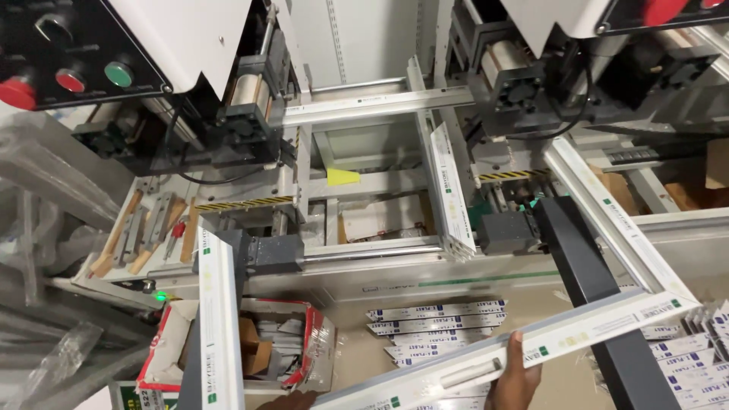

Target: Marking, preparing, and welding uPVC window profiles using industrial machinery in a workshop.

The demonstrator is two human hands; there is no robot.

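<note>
Down at six o'clock, the right hand [515, 380] has its fingers [514, 351] wrapped around the white frame [592, 326], which stretches up toward two o'clock. Only a bit of the left hand [292, 400] shows under the frame, so I cannot tell its grip. At seven o'clock sits a torn box [171, 342].

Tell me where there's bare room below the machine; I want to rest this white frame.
Bare floor shows between the cardboard box and the white strips. Right of the black post more strips crowd the floor. The right hand grips the white frame.
</note>
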